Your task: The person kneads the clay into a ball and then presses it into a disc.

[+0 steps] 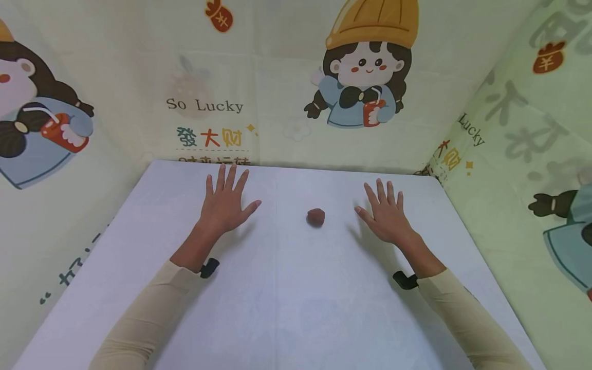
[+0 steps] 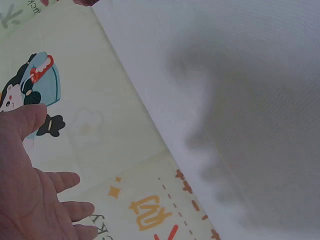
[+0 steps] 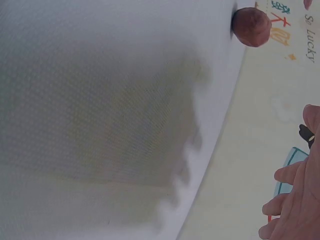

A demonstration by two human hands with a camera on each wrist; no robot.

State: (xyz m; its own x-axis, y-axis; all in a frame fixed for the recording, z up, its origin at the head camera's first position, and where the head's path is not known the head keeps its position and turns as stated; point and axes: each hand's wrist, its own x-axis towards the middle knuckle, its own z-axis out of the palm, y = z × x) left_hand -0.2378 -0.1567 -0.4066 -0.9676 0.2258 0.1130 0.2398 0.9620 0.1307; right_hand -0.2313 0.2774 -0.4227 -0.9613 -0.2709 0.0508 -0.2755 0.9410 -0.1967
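With left hand (image 1: 225, 206) and right hand (image 1: 387, 218) spread wide and empty above the worktop (image 1: 305, 303), the brown lump (image 1: 316, 217) lies untouched between them toward the far edge, so handling seems not yet begun, and grasping would call for one hand reaching inward.

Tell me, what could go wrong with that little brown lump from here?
The brown lump is roundish and unheld, so a nudge might roll it across the white tabletop. The right hand, which looks nearer than the left hand, could bump it by accident.
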